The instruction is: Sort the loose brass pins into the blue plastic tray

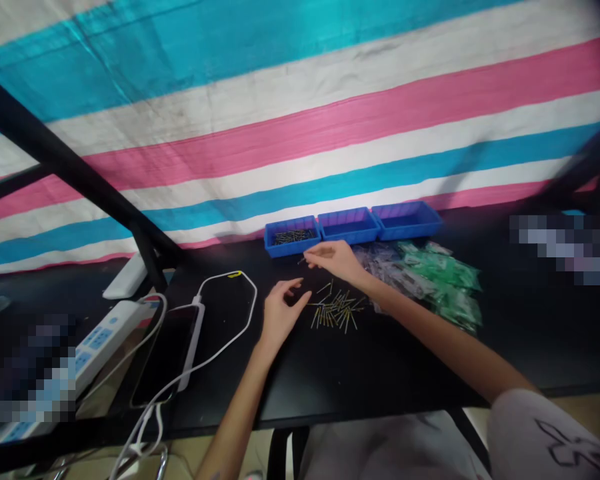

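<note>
My right hand (337, 260) is closed in a pinch in front of the blue bins, with a small thin metal piece (301, 261) poking out from its fingertips. Lower and to the left, my left hand (281, 307) has its thumb and fingers apart, and nothing shows between them. Beside its thumb lies a loose pile of thin, yellowish, screw-like pieces (336, 310) on the black table. Similar dark thin pieces (294, 237) fill the bottom of the left blue bin (293, 251). Their exact kind is too small to make out.
The middle bin (350, 235) and right bin (410, 230) adjoin the left one. Clear bags (400, 273) and green bags (445, 280) lie right of the pile. A phone (167, 353), white cable (255, 293) and power strip (100, 340) are at left. Striped sheeting (300, 140) hangs behind.
</note>
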The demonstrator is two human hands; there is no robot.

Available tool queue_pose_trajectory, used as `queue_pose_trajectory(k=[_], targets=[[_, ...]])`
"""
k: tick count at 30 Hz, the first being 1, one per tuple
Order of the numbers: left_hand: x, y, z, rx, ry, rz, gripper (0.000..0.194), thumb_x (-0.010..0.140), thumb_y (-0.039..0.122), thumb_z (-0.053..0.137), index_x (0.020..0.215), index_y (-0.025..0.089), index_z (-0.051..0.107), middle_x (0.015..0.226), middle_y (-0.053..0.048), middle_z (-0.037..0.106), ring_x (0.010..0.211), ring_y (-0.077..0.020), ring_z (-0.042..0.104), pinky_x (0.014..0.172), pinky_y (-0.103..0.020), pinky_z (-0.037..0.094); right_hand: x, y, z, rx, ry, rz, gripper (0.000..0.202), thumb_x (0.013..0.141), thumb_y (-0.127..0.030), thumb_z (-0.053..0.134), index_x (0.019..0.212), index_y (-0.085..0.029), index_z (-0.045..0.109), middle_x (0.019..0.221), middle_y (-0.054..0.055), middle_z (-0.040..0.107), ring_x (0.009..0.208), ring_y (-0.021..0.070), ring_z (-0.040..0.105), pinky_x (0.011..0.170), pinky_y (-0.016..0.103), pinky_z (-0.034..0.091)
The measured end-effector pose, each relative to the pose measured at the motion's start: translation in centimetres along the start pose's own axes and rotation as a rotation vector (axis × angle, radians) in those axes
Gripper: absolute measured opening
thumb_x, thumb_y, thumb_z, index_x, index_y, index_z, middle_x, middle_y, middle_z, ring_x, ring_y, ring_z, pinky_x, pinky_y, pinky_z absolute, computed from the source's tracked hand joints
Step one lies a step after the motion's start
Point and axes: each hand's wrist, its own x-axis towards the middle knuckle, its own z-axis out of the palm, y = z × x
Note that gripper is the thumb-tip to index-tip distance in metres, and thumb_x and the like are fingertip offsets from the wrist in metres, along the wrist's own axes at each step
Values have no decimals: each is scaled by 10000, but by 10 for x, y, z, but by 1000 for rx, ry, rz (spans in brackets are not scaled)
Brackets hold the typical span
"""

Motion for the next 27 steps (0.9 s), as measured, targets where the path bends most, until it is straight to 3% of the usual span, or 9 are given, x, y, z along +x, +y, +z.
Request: queue_pose_trajectory(k=[2,5,10,14,17,23,27], targets=[[4,0,7,116,-52,48,293,733,386,585,968,221,641,892,-33,611,698,-124,514,618,-245,413,15,0,-1,33,63,-62,266,689,-239,641,938,-145,645,856,82,680,756,152,643,752,303,514],[14,3,17,244,-97,112,256,753,382,561,934,227,655,878,-39,600,738,-149,520,655,-270,421,23,-4,-5,-34,45,-124,391,676,-181,642,1065,-187,600,1042,79,638,862,156,624,762,299,511],[27,1,32,315,-168,221,159,751,321,562,794,210,667,832,-45,591,816,-188,524,717,-306,416,0,0,-16,-231,-55,-99,209,707,-163,586,899,-176,668,912,53,671,780,141,621,673,266,510],[33,-3,34,248,-130,206,174,738,354,562,724,215,666,786,-36,597,770,-189,523,698,-311,406,-21,17,-31,-176,41,-17,329,698,-208,604,1023,-159,622,882,59,666,722,125,612,669,262,504],[37,1,31,2,-33,76,208,693,391,606,742,198,666,803,-35,616,723,-170,528,670,-290,411,-34,20,-36,-71,83,80,367,714,-270,603,1057,-140,604,822,59,665,702,131,614,670,276,496],[31,27,34,-761,47,-322,359,634,377,680,910,150,643,989,-59,625,925,-181,550,795,-268,415,-53,0,-20,213,-59,188,341,730,-379,594,985,-157,643,854,54,664,732,139,626,621,249,453],[18,39,44,-998,76,-395,357,645,358,684,930,149,638,1005,-56,624,958,-165,543,841,-259,405,-57,-9,-10,337,9,201,282,700,-375,633,874,-155,664,745,22,648,694,121,608,585,222,418]])
